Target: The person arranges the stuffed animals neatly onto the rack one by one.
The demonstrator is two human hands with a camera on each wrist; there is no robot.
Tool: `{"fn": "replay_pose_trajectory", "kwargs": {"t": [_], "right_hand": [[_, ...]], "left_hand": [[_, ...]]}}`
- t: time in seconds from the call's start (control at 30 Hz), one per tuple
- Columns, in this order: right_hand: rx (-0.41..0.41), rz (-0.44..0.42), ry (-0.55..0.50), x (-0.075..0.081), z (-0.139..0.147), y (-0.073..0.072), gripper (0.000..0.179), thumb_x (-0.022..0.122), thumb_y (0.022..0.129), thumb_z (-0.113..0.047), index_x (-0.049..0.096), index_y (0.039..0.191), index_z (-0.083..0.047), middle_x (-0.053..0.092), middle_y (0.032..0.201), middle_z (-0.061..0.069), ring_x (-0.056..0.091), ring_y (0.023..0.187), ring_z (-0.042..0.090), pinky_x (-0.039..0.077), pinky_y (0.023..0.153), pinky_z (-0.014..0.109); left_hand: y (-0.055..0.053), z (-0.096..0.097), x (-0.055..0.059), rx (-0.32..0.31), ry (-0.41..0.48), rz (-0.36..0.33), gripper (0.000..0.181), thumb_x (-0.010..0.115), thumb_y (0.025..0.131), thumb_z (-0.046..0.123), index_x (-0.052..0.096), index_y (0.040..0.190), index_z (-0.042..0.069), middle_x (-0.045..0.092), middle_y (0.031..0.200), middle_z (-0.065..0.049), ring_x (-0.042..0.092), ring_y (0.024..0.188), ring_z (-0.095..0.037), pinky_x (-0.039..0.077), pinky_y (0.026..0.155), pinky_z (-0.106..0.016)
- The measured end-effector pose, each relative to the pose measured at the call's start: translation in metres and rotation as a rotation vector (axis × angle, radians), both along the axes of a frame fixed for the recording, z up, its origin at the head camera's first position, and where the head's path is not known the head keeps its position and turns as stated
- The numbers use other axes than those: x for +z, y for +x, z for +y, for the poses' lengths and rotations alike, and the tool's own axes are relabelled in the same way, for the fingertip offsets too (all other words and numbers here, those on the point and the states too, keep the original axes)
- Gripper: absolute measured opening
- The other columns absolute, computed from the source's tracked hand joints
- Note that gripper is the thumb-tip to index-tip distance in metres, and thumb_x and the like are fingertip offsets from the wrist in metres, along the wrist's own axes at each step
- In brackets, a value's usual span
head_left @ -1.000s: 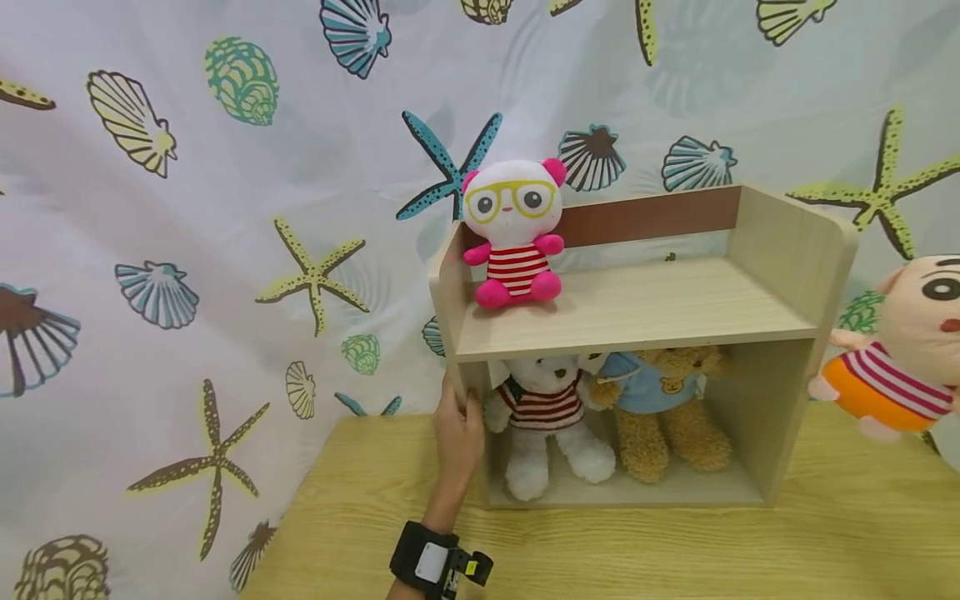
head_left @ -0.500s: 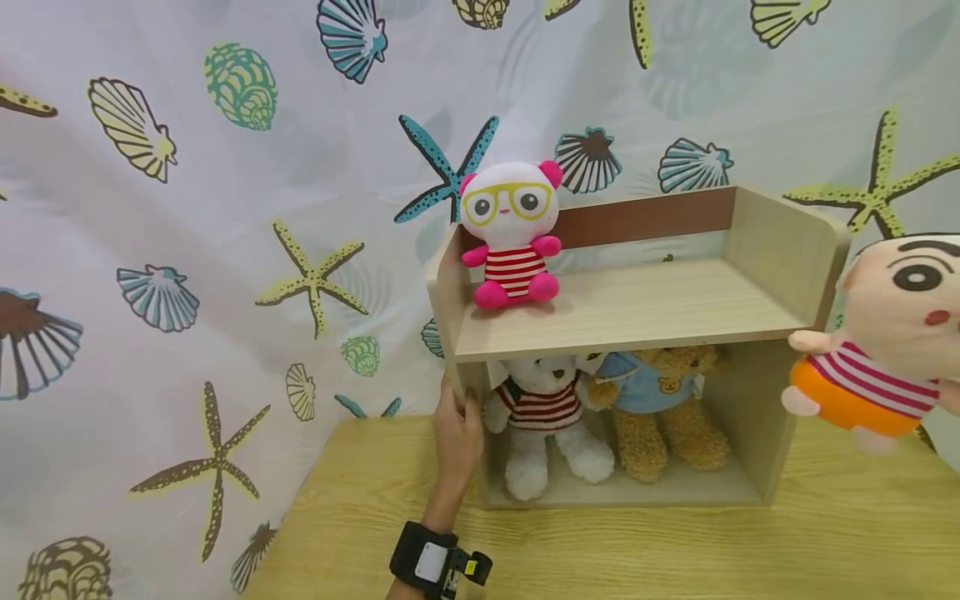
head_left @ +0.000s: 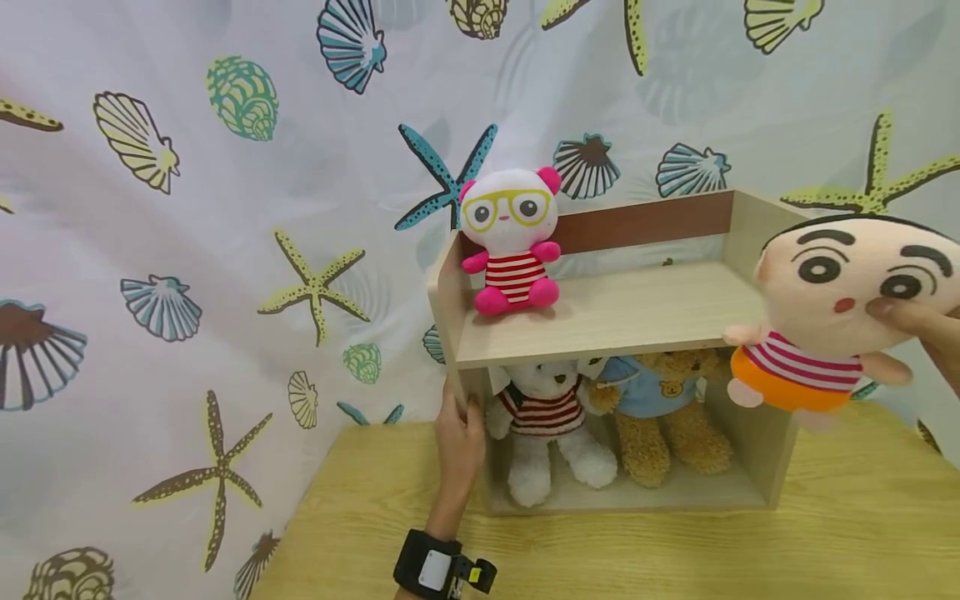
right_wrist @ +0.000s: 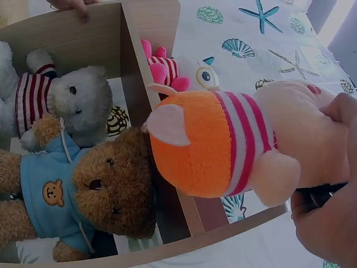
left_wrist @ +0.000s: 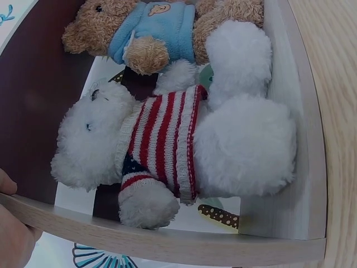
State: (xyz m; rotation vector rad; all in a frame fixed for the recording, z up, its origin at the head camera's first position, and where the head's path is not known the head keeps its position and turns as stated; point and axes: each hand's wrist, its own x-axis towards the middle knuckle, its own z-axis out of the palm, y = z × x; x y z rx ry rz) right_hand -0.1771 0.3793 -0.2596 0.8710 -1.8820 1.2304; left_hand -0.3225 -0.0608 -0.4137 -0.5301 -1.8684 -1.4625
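Note:
My right hand (head_left: pixel 926 329) grips a plush boy doll (head_left: pixel 806 371) by its large head, thumb across the face. The doll wears a striped top and orange bottoms, and hangs in front of the shelf's right side panel. In the right wrist view the hand (right_wrist: pixel 329 223) shows at the right, the doll's feet pointing toward the shelf. My left hand (head_left: pixel 459 442) holds the left side panel of the small wooden shelf (head_left: pixel 637 308); in the left wrist view part of that hand (left_wrist: pixel 14 240) wraps the panel's edge.
A pink and white panda plush (head_left: pixel 513 242) sits at the left of the upper shelf. Below sit a white teddy bear (head_left: pixel 551 417) in a striped sweater and a brown teddy bear (head_left: pixel 667 417) in blue. A patterned curtain (head_left: pixel 225 208) hangs behind the wooden table (head_left: pixel 360 517).
The boy doll has moved left from the right edge toward the shelf, and my right hand has come into the head view with it. My left hand stays on the side panel.

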Motion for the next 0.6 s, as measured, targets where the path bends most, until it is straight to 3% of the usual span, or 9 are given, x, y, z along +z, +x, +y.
{"fn": "replay_pose_trajectory", "kwargs": {"t": [0.07,0.3,0.6], "right_hand": [[0.119,-0.191,-0.262,0.009,-0.007,0.0,0.052,0.044,0.088,0.028,0.059,0.13,0.0,0.064,0.12,0.002,0.058,0.109,0.009,0.042,0.092,0.011],[0.111,-0.162,-0.295,0.018,-0.018,-0.006,0.061,0.044,0.084,0.029,0.056,0.136,-0.001,0.061,0.126,0.002,0.054,0.113,0.011,0.037,0.096,0.014],[0.146,-0.131,-0.354,0.033,-0.037,-0.016,0.055,0.047,0.085,0.028,0.053,0.135,0.005,0.06,0.125,0.008,0.054,0.115,0.016,0.037,0.1,0.018]], "left_hand": [[0.0,0.0,-0.001,0.0,-0.001,-0.004,0.052,0.052,0.096,-0.001,0.045,0.147,0.002,0.061,0.128,-0.025,0.062,0.11,-0.037,0.054,0.08,-0.055],[-0.001,-0.001,-0.002,-0.002,-0.016,0.021,0.053,0.052,0.096,-0.001,0.045,0.148,0.004,0.061,0.127,-0.024,0.063,0.108,-0.036,0.054,0.077,-0.054],[-0.002,-0.003,-0.002,-0.018,-0.006,0.018,0.054,0.051,0.097,-0.002,0.043,0.15,0.005,0.06,0.13,-0.024,0.061,0.111,-0.037,0.054,0.079,-0.055]]}}
